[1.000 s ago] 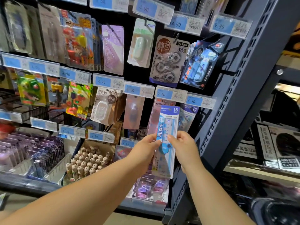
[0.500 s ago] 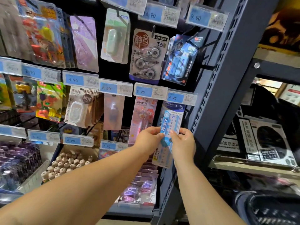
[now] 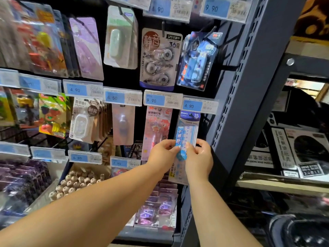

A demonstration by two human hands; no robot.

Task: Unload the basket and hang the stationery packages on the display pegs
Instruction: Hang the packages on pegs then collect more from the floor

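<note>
Pinching a long blue-and-white ruler package (image 3: pixel 189 130) from both sides at mid-height: left hand (image 3: pixel 162 154) on the left edge, thumb and fingertips closed on the card; right hand (image 3: pixel 201 157) on the right edge, fingers curled round it at the same level. Held upright against the dark peg wall, in the rightmost column, just left of the grey slotted upright (image 3: pixel 249 90). Top of the card tucked right under the 4.90 price tag (image 3: pixel 199 106), hang hole up at the peg there (whether already threaded onto it cannot be told). Marked 15 cm at the top, with a blue vertical label down the front. Lower end reaching past the wrists, showing between the 2 forearms. Just beside it on the left, a pink pen package (image 3: pixel 157 125) hanging under a 9.90 tag (image 3: pixel 162 100). On the row above, a correction tape card (image 3: pixel 160 57) with 3 dispensers, and next to it a tilted blue package (image 3: pixel 197 61). Down at the lower left, a tray of small round beige figures (image 3: pixel 76 180); below the hands, a row of purple packs (image 3: pixel 156 209). Right of the upright, on a separate shelf, black-and-white boxes (image 3: pixel 302 154).
</note>
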